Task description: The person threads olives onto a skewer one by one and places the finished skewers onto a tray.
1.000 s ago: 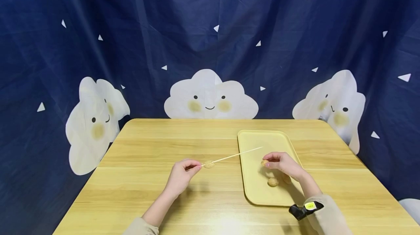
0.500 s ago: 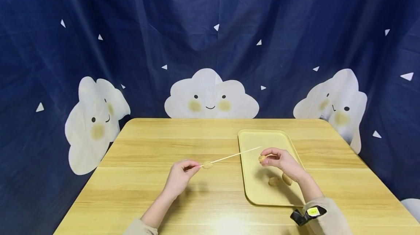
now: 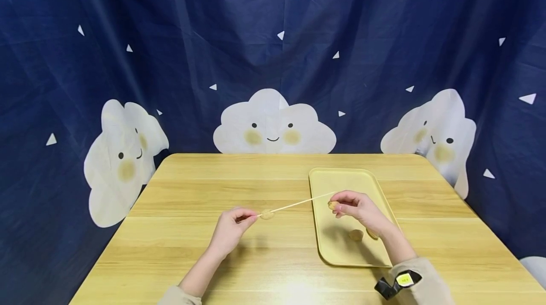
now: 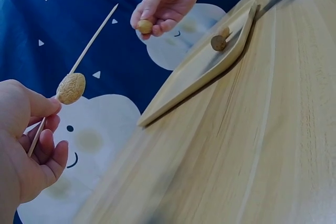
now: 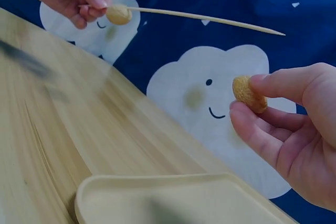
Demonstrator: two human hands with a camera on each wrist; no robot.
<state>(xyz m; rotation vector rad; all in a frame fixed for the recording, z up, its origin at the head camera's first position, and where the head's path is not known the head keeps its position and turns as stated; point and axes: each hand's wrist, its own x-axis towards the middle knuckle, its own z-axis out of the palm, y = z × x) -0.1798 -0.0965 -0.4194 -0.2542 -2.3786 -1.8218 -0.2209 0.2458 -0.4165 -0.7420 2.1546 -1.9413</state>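
Observation:
A thin wooden skewer (image 5: 210, 20) points right and slightly upward in the head view. My left hand (image 3: 229, 231) pinches it near its left end. An oval golden-brown food ball with a wrinkled skin (image 4: 71, 88) is threaded on it, right beside the left fingertips. Between thumb and fingers of my right hand (image 3: 360, 209) is another golden-brown food ball (image 5: 249, 93), close to the skewer's pointed tip. Below the right hand, two more brown pieces (image 3: 356, 235) lie on the pale yellow tray (image 3: 341, 179), one partly hidden by the right wrist.
The tray sits on the right half of a light wooden table (image 3: 239, 177). A dark blue curtain (image 3: 273, 58) printed with white clouds hangs right behind the table's far edge. A black strap (image 3: 398, 283) is around the right sleeve.
My right hand has moved left and slightly up with its food ball, closer to the skewer's tip. The left hand has shifted a little to the left.

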